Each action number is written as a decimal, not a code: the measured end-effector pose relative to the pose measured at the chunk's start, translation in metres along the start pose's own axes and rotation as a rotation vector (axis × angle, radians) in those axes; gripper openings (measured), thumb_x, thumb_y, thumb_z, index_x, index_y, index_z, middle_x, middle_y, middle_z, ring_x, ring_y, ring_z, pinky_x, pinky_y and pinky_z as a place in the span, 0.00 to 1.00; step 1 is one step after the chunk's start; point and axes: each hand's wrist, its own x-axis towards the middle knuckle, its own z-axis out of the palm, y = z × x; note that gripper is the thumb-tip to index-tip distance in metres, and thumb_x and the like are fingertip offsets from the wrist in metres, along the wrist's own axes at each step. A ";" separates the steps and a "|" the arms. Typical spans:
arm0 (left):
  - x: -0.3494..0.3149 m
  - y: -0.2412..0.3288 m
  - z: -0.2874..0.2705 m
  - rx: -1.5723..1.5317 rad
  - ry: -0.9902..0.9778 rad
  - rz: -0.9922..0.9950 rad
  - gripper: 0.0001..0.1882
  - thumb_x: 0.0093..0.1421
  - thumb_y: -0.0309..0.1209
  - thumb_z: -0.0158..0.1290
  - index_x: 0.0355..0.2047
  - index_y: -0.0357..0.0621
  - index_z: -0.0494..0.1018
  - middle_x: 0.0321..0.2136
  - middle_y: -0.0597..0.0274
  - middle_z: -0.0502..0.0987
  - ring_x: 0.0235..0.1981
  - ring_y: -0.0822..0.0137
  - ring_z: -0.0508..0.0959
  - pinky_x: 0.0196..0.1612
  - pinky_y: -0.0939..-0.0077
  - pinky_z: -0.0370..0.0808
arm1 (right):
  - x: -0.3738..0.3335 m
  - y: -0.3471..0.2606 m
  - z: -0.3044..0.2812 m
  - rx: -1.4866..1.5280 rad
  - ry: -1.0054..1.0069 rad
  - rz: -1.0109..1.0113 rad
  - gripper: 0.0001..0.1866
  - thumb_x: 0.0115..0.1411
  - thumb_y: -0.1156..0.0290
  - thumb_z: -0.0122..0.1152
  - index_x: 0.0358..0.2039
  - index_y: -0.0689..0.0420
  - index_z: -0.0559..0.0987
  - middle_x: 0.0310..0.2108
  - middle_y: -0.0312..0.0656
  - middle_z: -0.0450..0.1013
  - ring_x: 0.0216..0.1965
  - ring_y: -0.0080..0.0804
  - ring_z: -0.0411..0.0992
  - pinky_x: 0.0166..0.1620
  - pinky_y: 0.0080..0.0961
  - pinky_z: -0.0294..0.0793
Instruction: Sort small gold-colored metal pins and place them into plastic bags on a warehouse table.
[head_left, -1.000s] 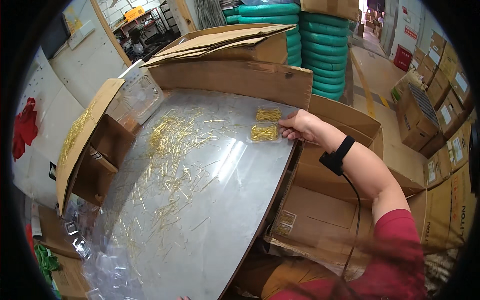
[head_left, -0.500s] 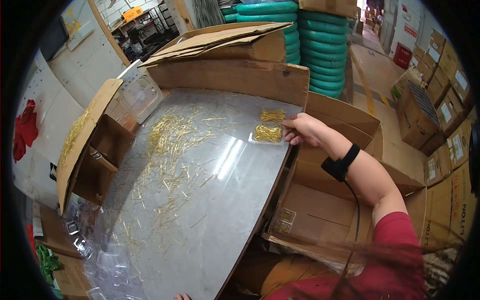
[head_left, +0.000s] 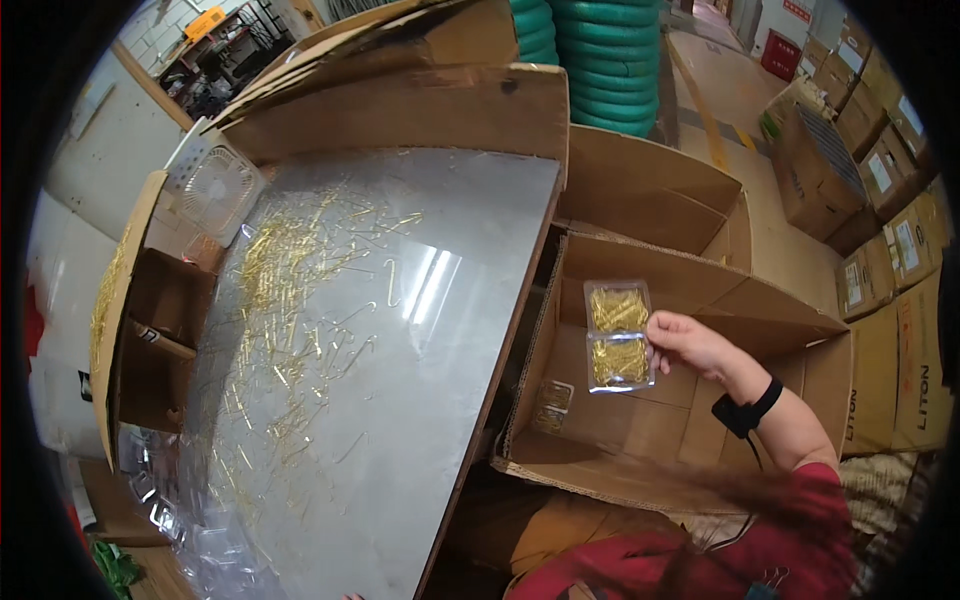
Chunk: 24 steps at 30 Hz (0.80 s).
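Observation:
My right hand (head_left: 690, 345) pinches the right edge of a clear plastic two-compartment pack (head_left: 618, 335) filled with small gold metal hooks. The pack hangs over an open cardboard box (head_left: 640, 430) on the right, above its floor. A similar filled pack (head_left: 552, 406) lies inside that box at its left side. Only a fingertip or so of my left hand (head_left: 352, 597) shows at the lower edge, by the table's near end, so its grip is hidden. Loose gold hooks (head_left: 280, 265) are heaped and scattered over the grey tabletop (head_left: 430, 400).
Empty clear plastic packs (head_left: 215, 550) pile up at the table's near left corner. A white fan (head_left: 218, 190) stands at the far left, beside a cardboard box (head_left: 155, 340). Cardboard walls (head_left: 400, 110) edge the table's back. Green coiled hose (head_left: 605, 70) and stacked cartons (head_left: 905, 260) stand beyond.
My right hand has lifted the filled pack off the table's far right corner and carried it right and nearer, over the open box. The view has shifted too.

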 end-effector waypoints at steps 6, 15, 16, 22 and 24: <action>0.004 -0.007 0.005 -0.026 -0.020 -0.004 0.31 0.71 0.49 0.44 0.53 0.28 0.76 0.52 0.32 0.76 0.54 0.34 0.75 0.59 0.45 0.71 | 0.071 0.164 -0.040 0.069 0.151 0.137 0.09 0.75 0.64 0.52 0.39 0.54 0.74 0.32 0.33 0.76 0.32 0.20 0.72 0.37 0.19 0.75; 0.008 0.000 0.009 -0.022 -0.016 -0.013 0.33 0.71 0.49 0.42 0.53 0.25 0.75 0.52 0.29 0.76 0.53 0.32 0.75 0.59 0.43 0.71 | 0.206 0.300 -0.054 -0.102 0.346 0.139 0.12 0.74 0.65 0.52 0.47 0.60 0.75 0.34 0.35 0.74 0.37 0.26 0.71 0.44 0.27 0.73; 0.009 0.003 0.010 -0.024 -0.010 -0.004 0.33 0.71 0.49 0.42 0.53 0.25 0.75 0.52 0.29 0.76 0.53 0.32 0.75 0.59 0.43 0.71 | 0.215 0.308 -0.060 -0.100 0.362 0.150 0.12 0.74 0.65 0.52 0.49 0.61 0.75 0.35 0.35 0.74 0.38 0.27 0.72 0.45 0.28 0.73; 0.009 0.005 0.011 0.018 -0.001 -0.011 0.32 0.71 0.48 0.42 0.52 0.25 0.75 0.51 0.30 0.76 0.52 0.32 0.75 0.58 0.43 0.71 | 0.236 0.330 -0.056 -0.026 0.422 0.135 0.12 0.73 0.64 0.55 0.47 0.59 0.75 0.34 0.35 0.73 0.37 0.27 0.71 0.44 0.28 0.72; 0.011 0.007 0.012 0.020 0.003 -0.010 0.32 0.71 0.48 0.42 0.52 0.25 0.75 0.51 0.30 0.76 0.52 0.32 0.76 0.58 0.43 0.71 | 0.239 0.341 -0.060 -0.027 0.431 0.192 0.15 0.73 0.64 0.55 0.51 0.61 0.75 0.38 0.39 0.76 0.41 0.31 0.74 0.48 0.30 0.74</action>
